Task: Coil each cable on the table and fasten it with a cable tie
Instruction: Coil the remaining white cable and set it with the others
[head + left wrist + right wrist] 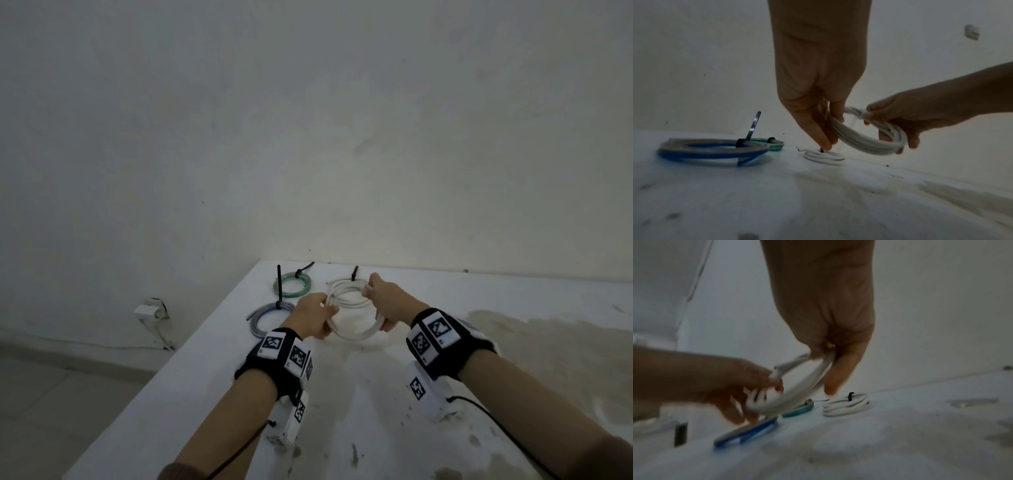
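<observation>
The white cable coil [352, 317], a round bundle of smooth loops, hung above the table [376, 428] at centre frame. The left hand [313, 317] gripped its left side with curled fingers, while the right hand [388, 301] clasped its right. Left of them lay a blue coil [262, 317] and green coil [293, 284], each bound with a black tie.

Head view high, facing down; wrist views low, close; all share table [445, 394].

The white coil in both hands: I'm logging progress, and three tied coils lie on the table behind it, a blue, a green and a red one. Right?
Not quite: the third tied coil is white, not red, as the right wrist view shows. Both hands, left and right, do hold the white coil, with the blue coil and green coil on the table.
</observation>
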